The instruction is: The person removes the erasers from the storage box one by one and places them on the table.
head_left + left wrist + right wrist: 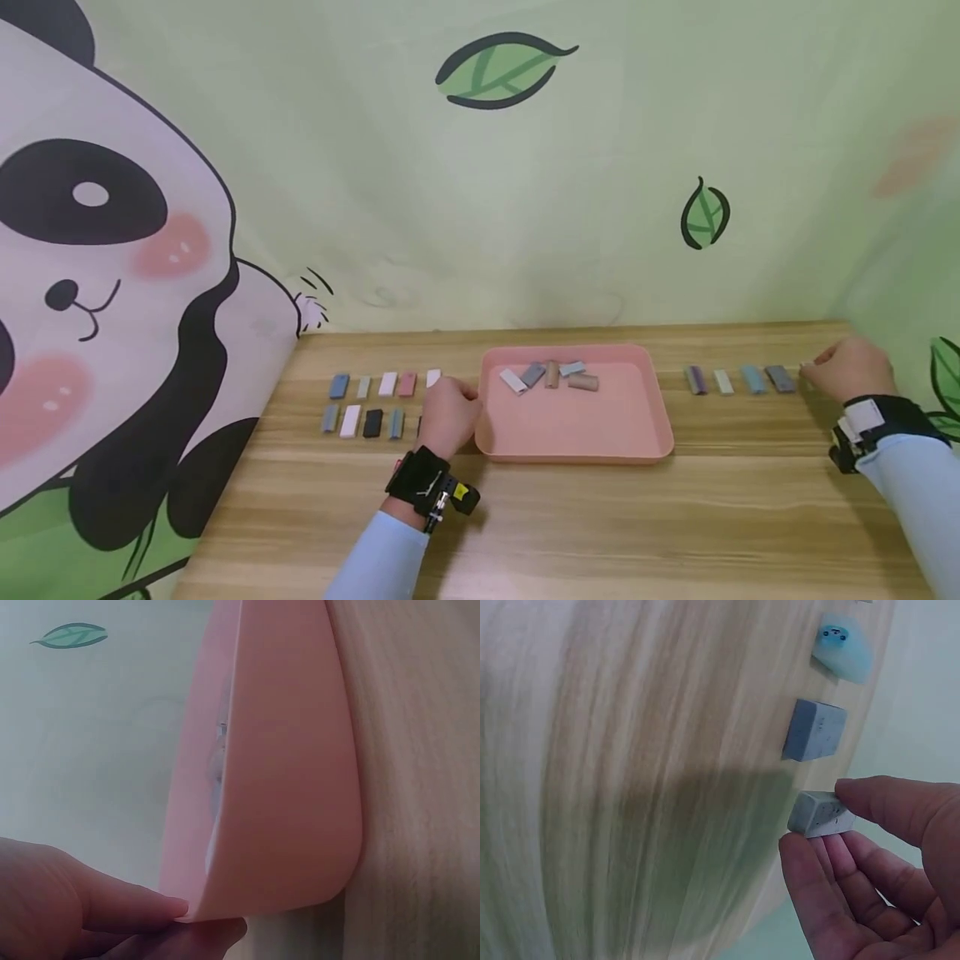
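Here, the left hand (448, 417) pinches the tray's edge (232, 780), the right hand (855, 372) a grey block (819, 815); wide tabletop (600, 533) lies in front.

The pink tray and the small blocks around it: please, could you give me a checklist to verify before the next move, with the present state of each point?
1. Left hand pinches the rim of the pink tray: ok.
2. Right hand has the gray block between thumb and fingers: ok.
3. Gray block lifted clear of the table: cannot tell; the views do not settle contact.
4. Five blocks in the tray all lie inside its rim: ok.
5. Four blocks in the right row stand apart from each other: ok.
6. Left rows of blocks fully visible for counting: not ok; the left hand covers part.
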The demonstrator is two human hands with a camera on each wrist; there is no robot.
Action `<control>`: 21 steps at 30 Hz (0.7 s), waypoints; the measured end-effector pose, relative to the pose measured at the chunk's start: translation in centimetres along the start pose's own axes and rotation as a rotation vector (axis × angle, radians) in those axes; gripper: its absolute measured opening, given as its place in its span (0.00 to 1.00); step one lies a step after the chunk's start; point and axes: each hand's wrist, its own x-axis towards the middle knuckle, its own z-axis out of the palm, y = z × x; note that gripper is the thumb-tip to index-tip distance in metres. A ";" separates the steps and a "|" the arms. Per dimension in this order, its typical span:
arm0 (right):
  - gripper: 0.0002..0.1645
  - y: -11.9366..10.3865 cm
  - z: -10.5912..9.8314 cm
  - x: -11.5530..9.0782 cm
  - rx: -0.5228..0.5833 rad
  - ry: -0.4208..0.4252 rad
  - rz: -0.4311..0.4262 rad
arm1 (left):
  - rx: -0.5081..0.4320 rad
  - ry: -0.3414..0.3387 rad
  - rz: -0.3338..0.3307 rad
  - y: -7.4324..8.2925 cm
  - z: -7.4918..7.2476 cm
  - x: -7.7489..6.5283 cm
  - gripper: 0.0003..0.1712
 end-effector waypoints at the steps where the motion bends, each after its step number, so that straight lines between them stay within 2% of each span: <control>1: 0.22 0.0 0.1 0.0 0.005 0.002 0.013 | -0.003 0.001 -0.006 0.0 0.0 0.0 0.07; 5: 0.22 0.1 0.6 0.2 0.015 0.017 0.026 | -0.006 0.002 -0.024 0.1 0.0 0.0 0.07; 13: 0.24 0.4 1.6 0.3 0.014 0.021 0.047 | -0.002 0.004 -0.002 -0.1 0.2 0.1 0.07; 21: 0.22 0.7 2.1 0.4 0.015 0.027 0.053 | -0.006 -0.001 -0.025 -0.3 0.1 0.2 0.06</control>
